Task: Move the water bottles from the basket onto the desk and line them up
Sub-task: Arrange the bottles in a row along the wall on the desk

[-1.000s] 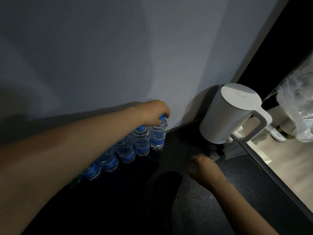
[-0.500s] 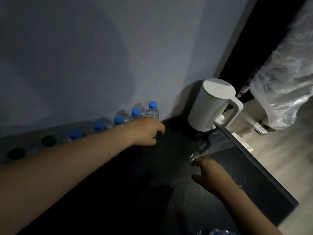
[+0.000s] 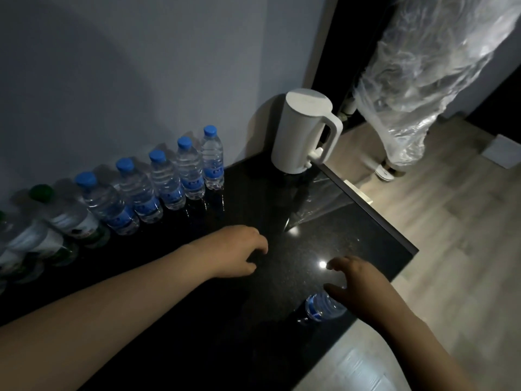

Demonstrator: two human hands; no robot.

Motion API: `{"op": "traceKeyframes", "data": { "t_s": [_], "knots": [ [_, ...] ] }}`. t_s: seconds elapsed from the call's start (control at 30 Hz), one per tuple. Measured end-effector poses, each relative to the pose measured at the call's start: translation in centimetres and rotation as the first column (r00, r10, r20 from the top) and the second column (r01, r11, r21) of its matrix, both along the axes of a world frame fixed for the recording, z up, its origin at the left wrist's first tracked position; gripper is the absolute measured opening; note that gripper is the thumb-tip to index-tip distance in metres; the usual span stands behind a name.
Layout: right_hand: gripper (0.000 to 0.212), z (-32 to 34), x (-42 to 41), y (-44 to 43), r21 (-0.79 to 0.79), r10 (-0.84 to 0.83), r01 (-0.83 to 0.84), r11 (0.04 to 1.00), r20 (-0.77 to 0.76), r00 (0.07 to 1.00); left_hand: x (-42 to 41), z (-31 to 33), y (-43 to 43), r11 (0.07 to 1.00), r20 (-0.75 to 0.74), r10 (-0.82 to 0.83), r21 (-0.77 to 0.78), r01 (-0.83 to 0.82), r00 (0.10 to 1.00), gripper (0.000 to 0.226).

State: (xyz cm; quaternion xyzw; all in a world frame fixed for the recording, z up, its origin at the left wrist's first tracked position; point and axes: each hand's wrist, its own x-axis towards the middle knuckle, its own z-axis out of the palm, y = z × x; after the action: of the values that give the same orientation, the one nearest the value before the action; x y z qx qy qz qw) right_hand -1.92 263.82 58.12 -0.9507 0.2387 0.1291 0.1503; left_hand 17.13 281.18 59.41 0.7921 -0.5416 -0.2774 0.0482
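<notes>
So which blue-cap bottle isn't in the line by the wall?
The bottle at the desk's front edge, under the right hand. The other blue-capped bottles stand in a row against the wall.

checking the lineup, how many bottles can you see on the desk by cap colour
Blue-cap bottles in the row by the wall: 5, from the far end to the near end
Green-cap bottles at the row's left end: at least 2, first; the left edge cuts off any others
Bottle under the right hand, cap hidden: 1
Total: 8 visible
</notes>
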Motion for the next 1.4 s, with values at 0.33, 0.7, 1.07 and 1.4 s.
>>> {"op": "traceKeyframes", "data": {
  "t_s": [0.33, 0.7, 1.07, 1.4],
  "knots": [
    [0.03, -2.3, -2.5, -0.3, -0.004, -0.096, 0.096, 0.995, -0.044, 0.994, -2.7, -1.4, 1.0, 0.994, -0.098, 0.004, 0.108, 0.006, 0.995, 0.041],
    [0.027, -2.7, -1.2, -1.6, 0.093, -0.126, 0.131, 0.987, -0.056, 0.991, -2.2, -2.2, 1.9, 0.99, -0.129, 0.076, 0.127, -0.06, 0.989, 0.038],
    [0.03, 0.6, 7.2, -3.6, 0.068, 0.016, -0.022, 0.997, 0.092, 0.996, 1.1, -2.7, 3.3, 0.978, -0.103, 0.195, 0.095, -0.186, 0.975, 0.036],
    [0.03, 1.8, 21.0, -5.7, -0.05, 0.174, -0.169, 0.984, 0.117, 0.978, 5.6, -3.9, 5.1, 0.939, -0.116, 0.341, 0.084, -0.333, 0.933, 0.036]
  ]
}}
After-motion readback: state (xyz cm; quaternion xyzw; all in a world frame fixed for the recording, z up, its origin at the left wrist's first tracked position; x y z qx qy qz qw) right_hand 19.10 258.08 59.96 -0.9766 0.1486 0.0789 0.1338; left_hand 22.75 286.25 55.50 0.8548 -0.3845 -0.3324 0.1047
